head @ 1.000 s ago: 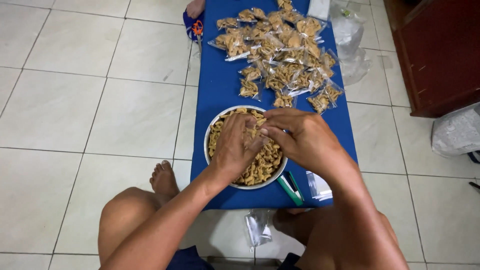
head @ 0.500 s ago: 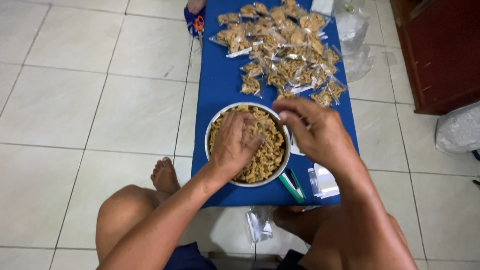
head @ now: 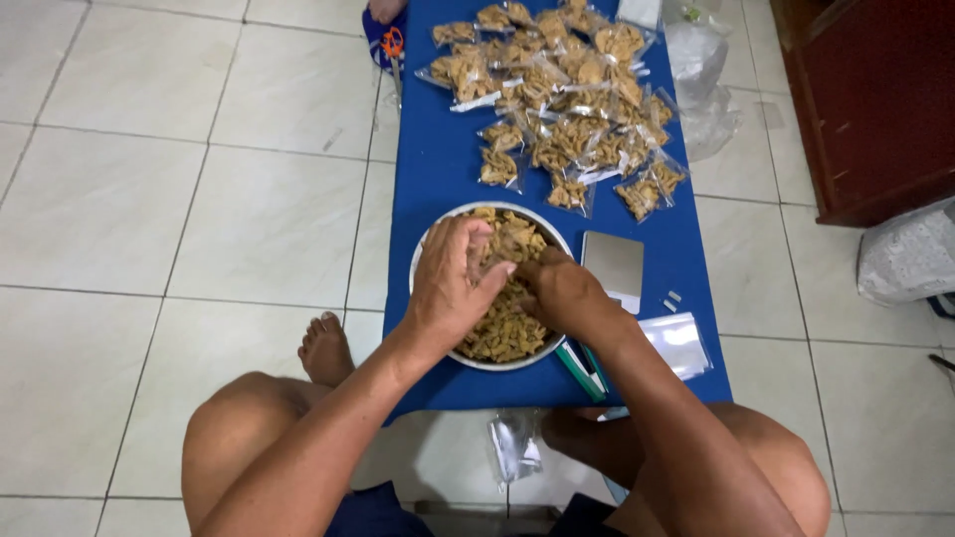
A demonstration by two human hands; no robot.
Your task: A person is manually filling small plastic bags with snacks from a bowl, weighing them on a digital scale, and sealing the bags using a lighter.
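Observation:
A round metal bowl point(head: 428, 261) full of brown crispy snack pieces point(head: 502, 333) sits on a low blue table point(head: 438, 169) in front of my knees. My left hand point(head: 453, 283) reaches into the bowl from the left, fingers curled over the snacks. My right hand point(head: 559, 293) is in the bowl beside it, fingers bunched in the pieces and touching the left fingertips. Whether either hand holds a small bag is hidden. A heap of several small clear bags filled with snacks point(head: 567, 109) lies at the table's far end.
A small silver scale point(head: 614, 267) lies right of the bowl, empty clear bags point(head: 681, 343) beside it. Scissors with orange handles point(head: 393, 45) lie at the far left corner. Plastic bags point(head: 696, 70) and dark wooden furniture point(head: 865, 99) stand on the right. White floor tiles surround the table.
My right hand has moved from above the bowl's right rim down into the bowl, meeting my left hand. The scale beside the bowl has come into sight.

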